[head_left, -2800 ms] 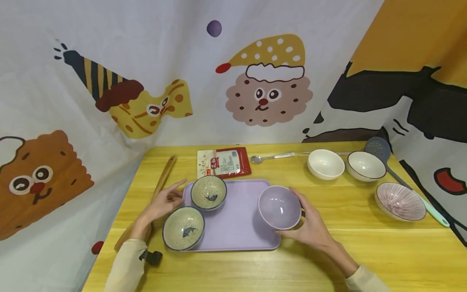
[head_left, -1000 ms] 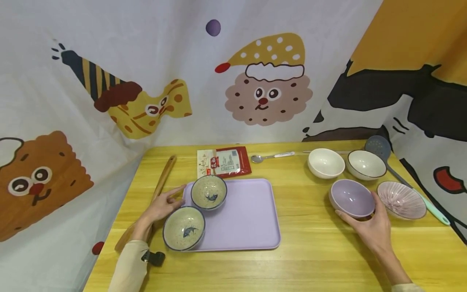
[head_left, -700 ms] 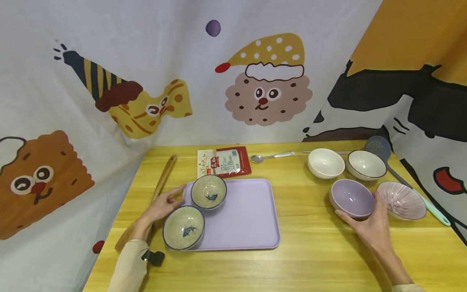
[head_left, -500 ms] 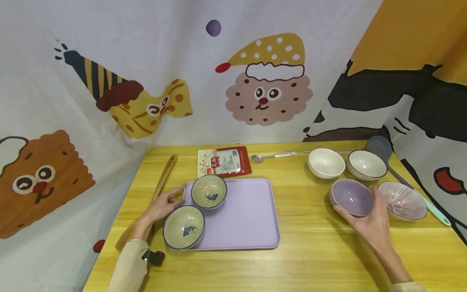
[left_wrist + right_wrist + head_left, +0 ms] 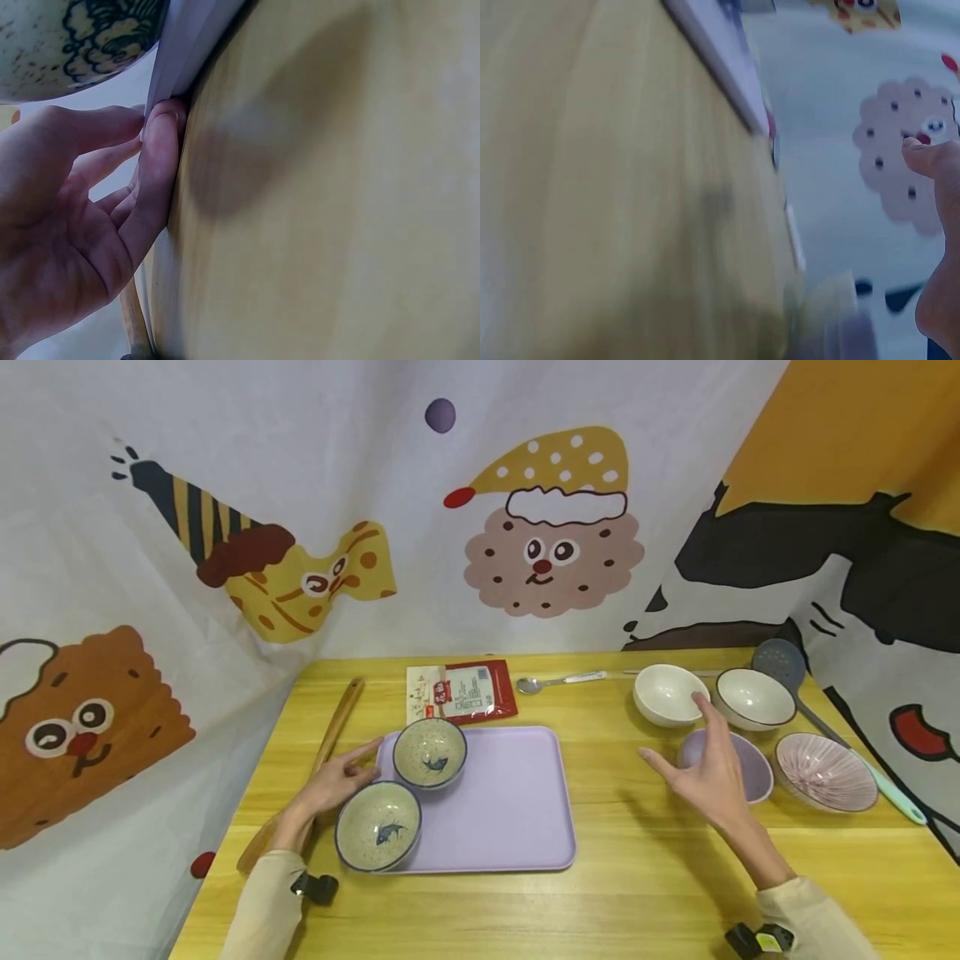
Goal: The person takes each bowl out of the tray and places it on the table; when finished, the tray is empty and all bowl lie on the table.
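My left hand (image 5: 335, 785) is at the left edge of a light purple tray (image 5: 517, 810). In the left wrist view its thumb and a finger (image 5: 159, 150) pinch the tray's rim. Two speckled bowls with blue fish sit at that side, one rear bowl (image 5: 430, 754) on the tray and one front bowl (image 5: 378, 827) partly over its edge. My right hand (image 5: 712, 781) hovers, thumb and fingers spread and holding nothing, in front of a purple bowl (image 5: 753, 768), which it partly hides. The right wrist view is blurred.
Around the purple bowl stand a white bowl (image 5: 663, 695), a dark-rimmed bowl (image 5: 753, 700) and a pink-striped bowl (image 5: 825, 772). A skimmer (image 5: 780, 664) lies behind them. At the back are a spoon (image 5: 558, 682) and a seasoning packet (image 5: 461, 693); a wooden utensil (image 5: 337, 727) lies left.
My right hand carried the purple bowl from above the tray to the bowls at right, let go of it, and moved left and up. My left hand settled on the tray's edge.
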Motion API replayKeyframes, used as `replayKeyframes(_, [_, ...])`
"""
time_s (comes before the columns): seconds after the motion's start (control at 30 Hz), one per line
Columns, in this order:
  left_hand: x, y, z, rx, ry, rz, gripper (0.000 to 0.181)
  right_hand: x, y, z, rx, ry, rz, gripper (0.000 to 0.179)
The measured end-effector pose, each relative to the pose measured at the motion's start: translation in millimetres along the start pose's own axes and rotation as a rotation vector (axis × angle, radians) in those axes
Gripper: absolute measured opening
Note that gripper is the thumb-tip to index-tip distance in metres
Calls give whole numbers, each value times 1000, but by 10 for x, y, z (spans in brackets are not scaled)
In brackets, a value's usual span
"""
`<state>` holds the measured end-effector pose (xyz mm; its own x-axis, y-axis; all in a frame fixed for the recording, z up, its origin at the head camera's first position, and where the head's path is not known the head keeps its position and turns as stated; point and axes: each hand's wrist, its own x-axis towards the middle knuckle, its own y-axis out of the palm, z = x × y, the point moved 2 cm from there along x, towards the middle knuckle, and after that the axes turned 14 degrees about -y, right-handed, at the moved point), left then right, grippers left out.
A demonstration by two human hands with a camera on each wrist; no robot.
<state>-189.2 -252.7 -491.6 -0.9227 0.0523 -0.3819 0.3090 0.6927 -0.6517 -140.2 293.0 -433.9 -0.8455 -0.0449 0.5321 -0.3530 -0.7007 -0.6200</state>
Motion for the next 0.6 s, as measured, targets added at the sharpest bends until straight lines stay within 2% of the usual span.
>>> replayKeyframes(0.3, [6, 14, -19, 8, -10, -4, 60, 358, 530, 384, 114, -146, 78, 114])
replayKeyframes(0.6, [4, 24, -16, 9, -4, -15, 60, 573, 1069, 690, 198, -176, 232, 116])
